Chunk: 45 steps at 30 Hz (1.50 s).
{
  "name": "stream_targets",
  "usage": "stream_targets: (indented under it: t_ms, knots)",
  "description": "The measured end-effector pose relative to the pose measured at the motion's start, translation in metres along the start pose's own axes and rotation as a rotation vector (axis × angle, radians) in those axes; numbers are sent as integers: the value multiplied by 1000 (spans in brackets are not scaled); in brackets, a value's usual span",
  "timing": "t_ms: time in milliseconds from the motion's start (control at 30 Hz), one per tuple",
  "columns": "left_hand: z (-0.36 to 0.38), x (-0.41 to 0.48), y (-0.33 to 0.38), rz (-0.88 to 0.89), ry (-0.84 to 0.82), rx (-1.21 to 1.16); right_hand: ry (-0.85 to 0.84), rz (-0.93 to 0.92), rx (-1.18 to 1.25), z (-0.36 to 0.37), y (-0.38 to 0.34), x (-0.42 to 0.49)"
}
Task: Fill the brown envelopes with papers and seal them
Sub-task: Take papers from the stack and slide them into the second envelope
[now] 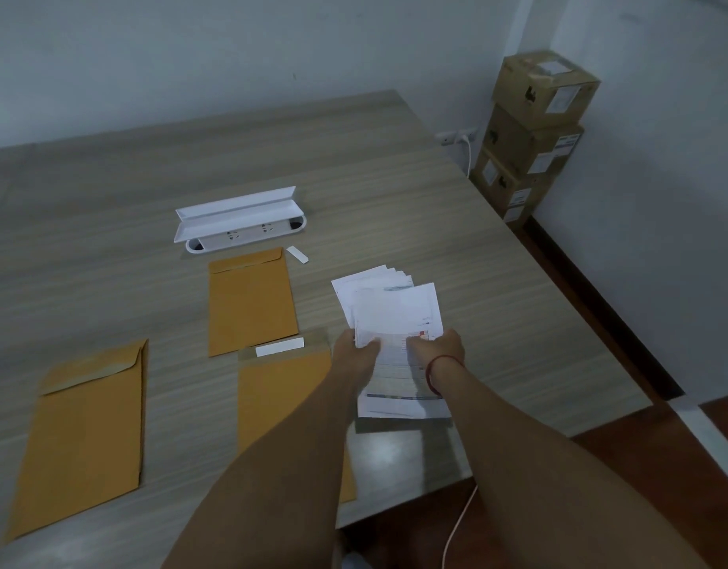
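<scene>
A stack of white printed papers (395, 310) lies fanned out at the right of the wooden table (354, 158). My left hand (354, 349) pinches the stack's left edge and my right hand (438, 347) grips the sheets from the right. Three brown envelopes lie flat. One envelope (251, 301) is in the middle with its flap folded down. Another envelope (87, 429) lies at the left. A third envelope (284, 388) sits under my left forearm, flap open, with a white adhesive strip (279, 347) showing.
A white socket box with its lid open (239, 223) is set into the table behind the envelopes. A small white strip (297, 255) lies beside it. Stacked cardboard boxes (534, 129) stand against the wall at the right. The table's right edge drops to a dark floor.
</scene>
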<state>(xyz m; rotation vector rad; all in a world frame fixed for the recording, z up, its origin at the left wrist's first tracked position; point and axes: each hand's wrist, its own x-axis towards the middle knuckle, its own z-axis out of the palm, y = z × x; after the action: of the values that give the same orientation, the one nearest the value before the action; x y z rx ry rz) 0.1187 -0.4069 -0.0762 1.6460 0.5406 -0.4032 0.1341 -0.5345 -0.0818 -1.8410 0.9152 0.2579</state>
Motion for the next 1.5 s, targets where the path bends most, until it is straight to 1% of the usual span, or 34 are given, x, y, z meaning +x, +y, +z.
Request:
stream_targets:
  t_ms: [133, 233, 300, 433, 533, 667, 800, 900, 1000, 1100, 1200, 1333, 1500]
  knots:
    - [-1, -9, 6, 5, -35, -5, -90, -15, 73, -6, 0, -4]
    - [3, -10, 6, 60, -6, -22, -89, -46, 118, -7, 0, -7]
    - [4, -11, 7, 65, 8, -38, -89, -65, 139, -7, -2, -10]
    - [-1, -13, 9, 29, 36, -127, -133, -108, 80, -8, -3, -11]
    - [-6, -12, 6, 59, 101, -165, -126, -135, 71, -9, -4, -12]
    - [-6, -8, 2, 88, 238, -122, -120, -216, 43, -6, -6, -17]
    - [-14, -7, 1, 122, 270, 41, -123, -245, -11, 1, -9, -24]
    - [-24, -12, 0, 140, 311, 61, -141, -240, -40, 8, -11, -29]
    - [-32, -15, -1, 100, 304, 76, -184, -250, -43, 17, -15, -36]
    - [-47, -15, -6, 77, 288, 45, -262, -265, -41, 23, -17, -43]
    - [-64, -15, -8, 42, 318, 45, -334, -270, -93, 32, -17, -48]
    - [-91, -19, -9, -24, 353, -17, -425, -277, -119, 57, -25, -66]
    - [-124, -14, -20, -8, 394, -21, -508, -286, -150, 84, -31, -82]
